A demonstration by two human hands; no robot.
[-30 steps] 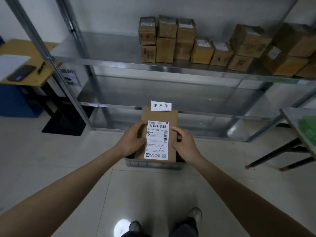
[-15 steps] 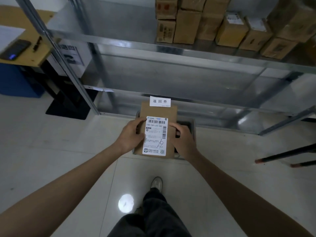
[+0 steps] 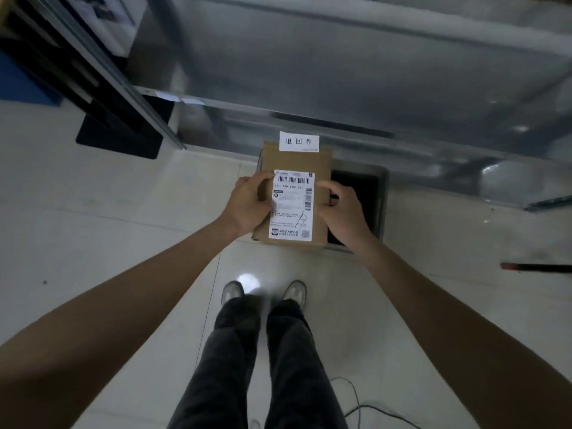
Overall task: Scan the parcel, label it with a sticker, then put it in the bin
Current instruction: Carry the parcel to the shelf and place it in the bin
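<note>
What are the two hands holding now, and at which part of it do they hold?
Both hold the cardboard parcel over the bin: the left hand has its grip on the left edge, the right hand on the right edge, thumbs on the labelled top face.

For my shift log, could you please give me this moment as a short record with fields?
parcel: brown cardboard box, held over the dark open-topped bin
stickers: small white sticker with three printed characters at its top edge; white barcode shipping label on its face
left hand: grips the box's left side
right hand: grips its right side
bin: on pale tiled floor, before a metal shelf
</note>
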